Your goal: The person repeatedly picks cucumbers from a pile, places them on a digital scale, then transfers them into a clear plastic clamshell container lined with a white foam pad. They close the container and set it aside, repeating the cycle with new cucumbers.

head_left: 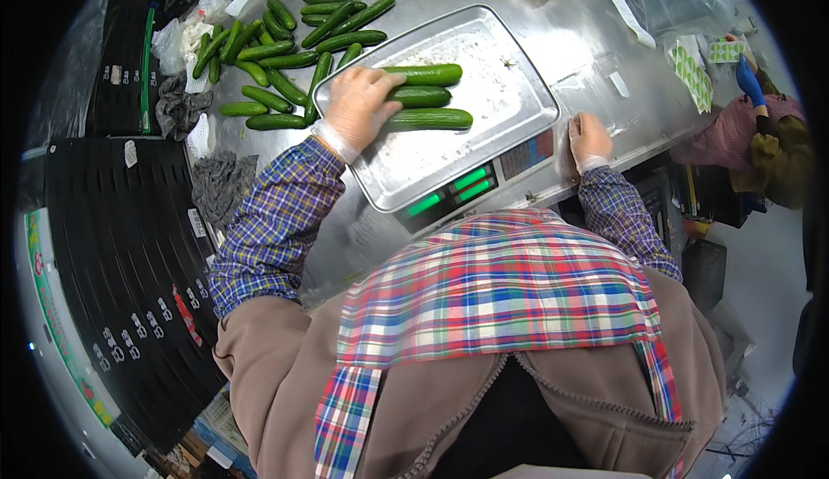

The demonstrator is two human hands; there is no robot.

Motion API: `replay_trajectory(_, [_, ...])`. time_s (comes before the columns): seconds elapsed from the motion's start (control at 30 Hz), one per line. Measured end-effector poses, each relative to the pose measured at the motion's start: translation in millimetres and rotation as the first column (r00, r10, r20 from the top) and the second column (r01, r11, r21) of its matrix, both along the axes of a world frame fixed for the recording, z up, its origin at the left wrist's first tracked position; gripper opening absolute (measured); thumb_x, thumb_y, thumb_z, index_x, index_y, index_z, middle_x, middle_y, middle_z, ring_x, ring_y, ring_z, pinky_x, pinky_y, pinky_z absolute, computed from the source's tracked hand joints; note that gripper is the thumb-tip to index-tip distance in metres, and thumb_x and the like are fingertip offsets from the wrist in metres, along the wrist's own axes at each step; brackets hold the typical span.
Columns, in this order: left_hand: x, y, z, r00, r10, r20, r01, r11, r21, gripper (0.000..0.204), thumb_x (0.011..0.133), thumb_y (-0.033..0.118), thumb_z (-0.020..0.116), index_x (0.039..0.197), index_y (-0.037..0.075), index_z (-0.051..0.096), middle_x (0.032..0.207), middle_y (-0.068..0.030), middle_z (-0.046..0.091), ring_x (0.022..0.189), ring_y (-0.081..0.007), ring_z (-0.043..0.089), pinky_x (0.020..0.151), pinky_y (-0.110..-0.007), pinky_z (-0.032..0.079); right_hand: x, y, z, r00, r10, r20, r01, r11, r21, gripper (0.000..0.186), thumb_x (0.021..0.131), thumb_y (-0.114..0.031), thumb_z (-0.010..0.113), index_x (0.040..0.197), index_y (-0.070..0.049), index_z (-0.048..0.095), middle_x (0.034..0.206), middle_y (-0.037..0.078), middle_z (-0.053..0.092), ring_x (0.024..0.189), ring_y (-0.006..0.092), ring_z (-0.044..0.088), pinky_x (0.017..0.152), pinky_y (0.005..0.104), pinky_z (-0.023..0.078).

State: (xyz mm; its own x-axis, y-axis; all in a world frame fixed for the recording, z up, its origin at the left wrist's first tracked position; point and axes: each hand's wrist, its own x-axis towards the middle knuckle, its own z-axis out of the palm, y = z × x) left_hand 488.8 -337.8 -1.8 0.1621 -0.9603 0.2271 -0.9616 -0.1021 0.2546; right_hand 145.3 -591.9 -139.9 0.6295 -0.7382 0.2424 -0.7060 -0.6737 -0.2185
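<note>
A metal tray (501, 91) sits on a scale (466, 187) with lit green displays. Three cucumbers (432, 119) lie side by side in it. My gloved left hand (356, 110) grips at their left ends, its fingers curled over them and hiding part of them. To the right of the tray, by the scale, my gloved right hand (590, 141) is closed; whatever it may hold is hidden. More cucumbers (281, 59) lie loose on the steel table behind and left of the tray.
Black crates (117, 246) stand at left, beside grey crumpled cloths (220, 190). Clear bags (661, 4) and green-white label sheets (691, 73) lie at the right. A co-worker's blue-gloved hand (749, 78) holds green labels there, beside a pink sleeve (725, 138).
</note>
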Motion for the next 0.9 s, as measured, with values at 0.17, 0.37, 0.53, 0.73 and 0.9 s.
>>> replay_trajectory(0.17, [29.6, 32.6, 2.3, 0.992, 0.129, -0.012, -0.127, 0.945, -0.302, 0.025, 0.079, 0.018, 0.069, 0.103, 0.012, 0.066, 0.101, -0.0101, 0.064, 0.096, -0.0274, 0.058, 0.086, -0.037, 0.044, -2.0, -0.1, 2.7, 0.999, -0.003, -0.044, 0.005, 0.999, 0.044, 0.014, 0.085, -0.024, 0.06, 0.089, -0.011, 0.058, 0.088, 0.011, 0.062, 0.082, 0.0334, 0.06, 0.071, 0.0436, 0.046])
replay_trajectory(0.37, [70.9, 116.5, 22.4, 0.789, 0.442, -0.426, -0.59, 0.737, -0.329, 0.02, 0.09, 0.018, 0.061, 0.105, 0.007, 0.068, 0.097, -0.004, 0.067, 0.088, -0.0137, 0.061, 0.081, -0.025, 0.047, -0.2, -12.5, 0.1, 0.993, 0.042, -0.107, -0.025, 0.987, 0.156, 0.018, 0.087, -0.026, 0.058, 0.096, -0.01, 0.06, 0.096, 0.012, 0.063, 0.088, 0.0326, 0.06, 0.076, 0.0415, 0.048])
replay_trajectory(0.53, [76.0, 169.4, 11.4, 0.628, 0.498, -0.598, -0.761, 0.555, -0.336, 0.02, 0.089, 0.014, 0.061, 0.105, 0.003, 0.068, 0.101, -0.005, 0.067, 0.093, -0.0111, 0.06, 0.085, -0.023, 0.044, 9.0, -10.7, 3.3, 0.984, 0.133, -0.12, -0.113, 0.98, 0.162, 0.02, 0.088, -0.025, 0.057, 0.101, -0.011, 0.061, 0.101, 0.01, 0.063, 0.094, 0.0304, 0.06, 0.08, 0.0394, 0.048])
replay_trajectory(0.73, [72.4, 210.8, -19.4, 0.448, 0.575, -0.684, -0.87, 0.456, -0.187, 0.021, 0.087, 0.012, 0.06, 0.104, 0.0, 0.067, 0.101, -0.006, 0.068, 0.093, -0.0114, 0.061, 0.087, -0.023, 0.045, 20.1, -16.3, -1.1, 0.984, 0.157, -0.088, -0.138, 0.972, 0.188, 0.019, 0.087, -0.023, 0.057, 0.102, -0.012, 0.061, 0.103, 0.01, 0.063, 0.096, 0.0305, 0.059, 0.082, 0.0396, 0.047])
replay_trajectory(0.9, [82.3, 233.8, -44.9, 0.461, 0.535, -0.708, -0.843, 0.513, -0.161, 0.022, 0.087, 0.011, 0.061, 0.105, -0.001, 0.066, 0.102, -0.0074, 0.067, 0.095, -0.0129, 0.061, 0.085, -0.025, 0.047, 16.9, -27.4, -4.6, 0.979, 0.168, -0.112, -0.144, 0.97, 0.194, 0.019, 0.085, -0.021, 0.058, 0.099, -0.009, 0.062, 0.1, 0.014, 0.063, 0.095, 0.0326, 0.059, 0.081, 0.041, 0.047])
